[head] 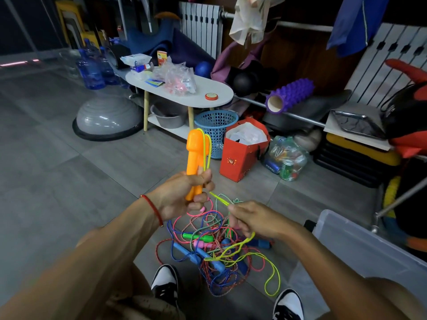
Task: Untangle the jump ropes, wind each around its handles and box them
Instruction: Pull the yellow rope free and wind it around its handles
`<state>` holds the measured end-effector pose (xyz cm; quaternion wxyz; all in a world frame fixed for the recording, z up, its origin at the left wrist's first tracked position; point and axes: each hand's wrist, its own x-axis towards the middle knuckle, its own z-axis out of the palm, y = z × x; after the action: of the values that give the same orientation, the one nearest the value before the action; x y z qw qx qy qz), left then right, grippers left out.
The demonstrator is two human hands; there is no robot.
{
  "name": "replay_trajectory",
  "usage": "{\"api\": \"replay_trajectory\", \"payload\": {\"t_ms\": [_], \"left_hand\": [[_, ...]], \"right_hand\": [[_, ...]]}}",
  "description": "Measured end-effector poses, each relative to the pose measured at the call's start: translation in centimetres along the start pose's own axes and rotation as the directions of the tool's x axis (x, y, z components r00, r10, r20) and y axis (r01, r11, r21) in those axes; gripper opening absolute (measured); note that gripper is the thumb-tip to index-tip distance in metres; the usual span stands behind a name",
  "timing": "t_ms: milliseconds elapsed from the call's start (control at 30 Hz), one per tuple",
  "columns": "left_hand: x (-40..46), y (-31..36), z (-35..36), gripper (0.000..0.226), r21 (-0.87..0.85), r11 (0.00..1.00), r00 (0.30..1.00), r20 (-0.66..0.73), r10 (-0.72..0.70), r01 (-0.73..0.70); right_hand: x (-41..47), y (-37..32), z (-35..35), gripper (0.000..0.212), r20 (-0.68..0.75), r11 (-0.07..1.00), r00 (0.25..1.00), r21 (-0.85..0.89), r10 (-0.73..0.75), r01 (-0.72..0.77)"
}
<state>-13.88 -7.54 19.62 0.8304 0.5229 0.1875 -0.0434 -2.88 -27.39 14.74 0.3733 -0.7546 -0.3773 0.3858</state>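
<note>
My left hand (pixel 184 195) grips a pair of orange handles (pixel 195 153) upright, with a loop of yellow-green rope (pixel 208 146) running up over their tops. My right hand (pixel 254 219) pinches the same yellow-green rope (pixel 219 198) just to the right; the rest trails down to the floor (pixel 272 280). Below the hands lies a tangled pile of jump ropes (pixel 217 248) in pink, blue, red and teal, with blue, green and pink handles among them. A clear plastic box (pixel 360 248) stands at the lower right.
My two black-and-white shoes (pixel 166 282) flank the pile. Ahead are a red paper bag (pixel 240 153), a blue mesh basket (pixel 216 128), a white oval table (pixel 184 93), a grey balance dome (pixel 106 116), a purple foam roller (pixel 291 94) and a bag of cans (pixel 286 158).
</note>
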Motion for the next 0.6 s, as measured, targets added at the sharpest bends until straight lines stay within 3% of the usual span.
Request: {"api": "replay_trajectory", "payload": {"t_ms": [67,133,167,233,300,367,500,600], "left_hand": [[0.2,0.5,-0.7,0.023,0.203,0.978,0.990,-0.121,0.067,-0.041],[0.6,1.0,-1.9,0.024,0.531,0.847,0.941,-0.277,0.195,-0.019],[0.7,1.3,-2.8,0.023,0.695,0.718,0.912,-0.319,0.259,0.039],[0.8,1.6,-4.2,0.017,0.921,0.348,0.910,-0.288,0.299,0.177],[0.6,1.3,-4.6,0.023,0.971,-0.084,0.945,-0.196,0.263,0.225],[0.5,0.9,-4.0,0.035,0.925,-0.341,0.975,-0.105,0.193,0.167],[0.0,0.8,-2.0,0.037,0.845,-0.534,0.995,0.077,0.058,-0.034],[-0.9,0.7,-0.3,0.027,0.818,-0.519,0.950,0.310,0.036,-0.248]], "right_hand": [[-0.2,1.0,-1.8,0.042,-0.045,0.986,0.999,-0.165,0.018,-0.025],[-0.5,1.6,-3.8,0.041,-0.134,0.911,0.991,-0.408,0.016,-0.070],[-0.8,1.7,-4.7,0.040,-0.183,0.855,0.983,-0.510,0.002,-0.097],[-1.5,0.8,-6.1,0.038,-0.241,0.782,0.968,-0.615,-0.066,-0.099],[-2.2,-0.9,-6.8,0.040,-0.227,0.735,0.954,-0.677,-0.196,-0.010],[-2.5,-2.8,-7.0,0.038,-0.190,0.690,0.918,-0.715,-0.349,0.115],[-2.1,-6.1,-7.1,0.019,-0.224,0.674,0.800,-0.685,-0.557,0.278],[-1.0,-6.7,-7.0,0.012,-0.311,0.745,0.773,-0.600,-0.553,0.291]]}}
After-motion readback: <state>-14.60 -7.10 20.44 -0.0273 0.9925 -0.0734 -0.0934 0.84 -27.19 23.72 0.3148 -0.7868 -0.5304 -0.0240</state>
